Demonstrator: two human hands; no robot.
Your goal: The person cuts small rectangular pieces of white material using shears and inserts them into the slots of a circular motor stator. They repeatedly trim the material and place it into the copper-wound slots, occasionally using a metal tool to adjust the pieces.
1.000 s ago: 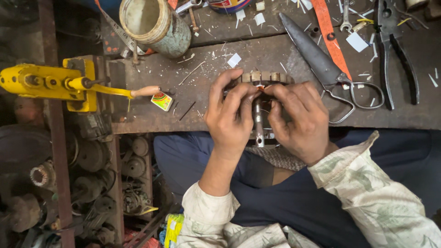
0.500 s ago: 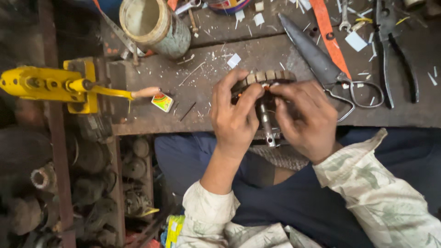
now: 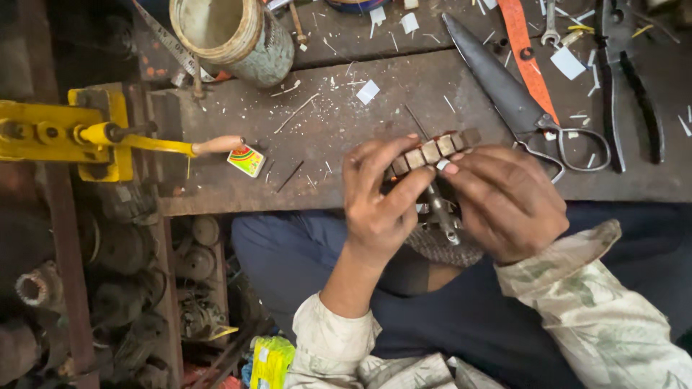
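Steel and copper: we've got a small motor armature gripped in both hands at centre frame, over the table edge.
Left hand clamps the slotted core, right hand closes on its other side; the shaft points down. We judge it heavy, rigid, windings delicate — hold the core.

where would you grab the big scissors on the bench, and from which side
Take the big scissors by the loop handles, coming from the near edge of the bench. The loops face the person's right hand and lie clear, while the long dark blades point away.
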